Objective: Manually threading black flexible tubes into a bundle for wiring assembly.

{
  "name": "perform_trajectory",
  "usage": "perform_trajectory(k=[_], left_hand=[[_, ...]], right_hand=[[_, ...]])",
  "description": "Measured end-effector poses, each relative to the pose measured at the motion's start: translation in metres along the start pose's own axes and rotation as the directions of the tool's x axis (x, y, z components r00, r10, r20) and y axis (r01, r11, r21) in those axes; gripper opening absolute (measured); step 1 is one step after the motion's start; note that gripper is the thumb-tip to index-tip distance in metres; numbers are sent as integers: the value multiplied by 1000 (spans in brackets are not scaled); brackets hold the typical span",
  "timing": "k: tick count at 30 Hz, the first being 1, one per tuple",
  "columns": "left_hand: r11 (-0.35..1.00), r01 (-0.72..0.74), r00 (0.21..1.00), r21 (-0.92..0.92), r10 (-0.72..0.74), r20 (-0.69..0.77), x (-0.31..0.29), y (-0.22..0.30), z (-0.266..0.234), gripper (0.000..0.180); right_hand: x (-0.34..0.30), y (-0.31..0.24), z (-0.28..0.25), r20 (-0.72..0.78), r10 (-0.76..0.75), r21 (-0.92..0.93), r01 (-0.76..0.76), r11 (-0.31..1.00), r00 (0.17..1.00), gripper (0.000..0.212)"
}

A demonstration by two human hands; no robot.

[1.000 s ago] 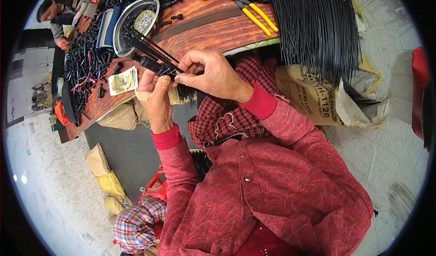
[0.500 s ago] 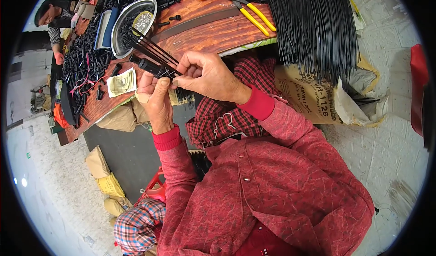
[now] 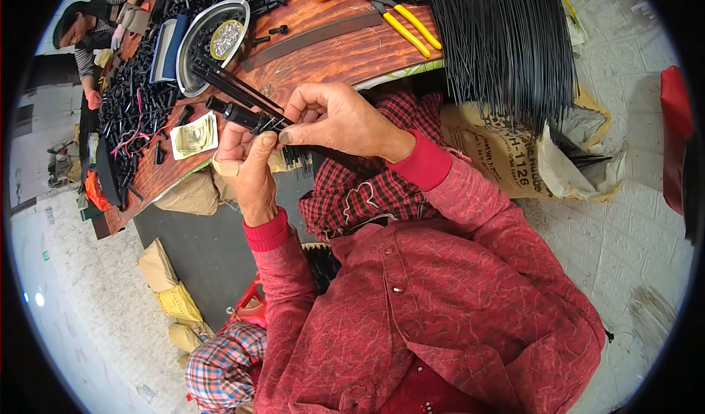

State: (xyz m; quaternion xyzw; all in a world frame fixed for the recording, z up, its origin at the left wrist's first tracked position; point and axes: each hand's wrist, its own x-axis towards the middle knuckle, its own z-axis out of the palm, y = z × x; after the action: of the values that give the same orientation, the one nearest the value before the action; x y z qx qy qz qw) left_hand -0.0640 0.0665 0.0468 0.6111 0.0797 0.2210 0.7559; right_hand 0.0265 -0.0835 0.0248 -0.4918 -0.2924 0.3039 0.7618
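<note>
My left hand (image 3: 250, 172) grips a black cylindrical fitting (image 3: 241, 114) between thumb and fingers, its narrow end tilted up to the left. Thin shiny metal pins stick out crosswise at the fitting's lower end, by the thumb tip. My right hand (image 3: 341, 124) meets it there, thumb and fingertips pinched on several thin black rods (image 3: 239, 89). These rods run up leftward over the table, alongside the fitting. A tan bandage-like wrap (image 3: 227, 168) is on the left hand. Exactly where the rods meet the fitting is hidden by my fingers.
Heaped black fittings (image 3: 136, 106) cover the table's left. A metal tray (image 3: 192, 28) holds a dish of small shiny pieces (image 3: 226, 40). Yellow-handled pliers (image 3: 407, 25) lie near long black rods (image 3: 499, 47) overhanging the edge. Another person (image 3: 92, 28) works at far left.
The fitting and the rods have swung slightly left, and the rods now lie closer together. Both hands stay close together in nearly the same place.
</note>
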Motion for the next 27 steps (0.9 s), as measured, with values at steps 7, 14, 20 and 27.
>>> perform_trajectory(k=[7,14,20,27], left_hand=[[999,8,999,-31,-7,32,-3,0,-2,30],[1000,-12,998,10,11,61,-1,-2,-5,33],[1000,-7,998,2,7,67,-1,-1,-5,35],[1000,2,998,-12,-2,65,-1,-1,-6,36]], right_hand=[[0,1,-2,32,-20,75,18,997,999,21],[-6,-14,-1,-2,-2,-354,1,935,1000,18],[-6,-8,1,-45,-52,-370,31,928,998,17],[-7,-9,3,-75,-64,-347,34,937,995,13]])
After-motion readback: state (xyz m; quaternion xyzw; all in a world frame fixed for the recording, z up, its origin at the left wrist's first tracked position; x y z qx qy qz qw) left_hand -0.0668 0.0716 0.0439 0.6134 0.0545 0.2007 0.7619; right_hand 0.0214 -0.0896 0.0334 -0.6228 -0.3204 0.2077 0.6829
